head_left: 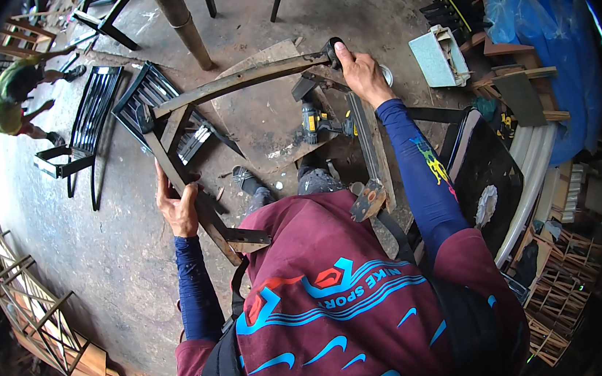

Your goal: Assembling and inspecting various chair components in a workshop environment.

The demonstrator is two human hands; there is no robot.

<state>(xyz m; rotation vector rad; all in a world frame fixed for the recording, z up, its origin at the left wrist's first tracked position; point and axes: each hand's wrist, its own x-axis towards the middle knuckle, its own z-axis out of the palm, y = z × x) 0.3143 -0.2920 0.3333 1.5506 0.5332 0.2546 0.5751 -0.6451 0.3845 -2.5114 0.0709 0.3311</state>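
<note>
A three-sided wooden chair frame (pixel 246 81) with a curved far rail and corner blocks is held out over my lap. My left hand (pixel 181 209) grips its left rail, with the thumb on the inner side. At the far right corner my right hand (pixel 364 77) is closed round the frame beside a dark rounded end. Metal brackets sit at the frame's near ends, close to my shirt. On the floor, seen through the frame, stands a yellow and black cordless drill (pixel 311 124), with a second power tool (pixel 348 125) beside it.
Dark slatted chair parts (pixel 152 101) lie at the left, near another person (pixel 16 97) bending over. A wooden post (pixel 181 28) rises ahead. On the right are a pale plastic box (pixel 438 57), a black padded panel (pixel 487 176) and blue sheeting (pixel 551 51). Stacked wood frames (pixel 29 290) stand at the near left.
</note>
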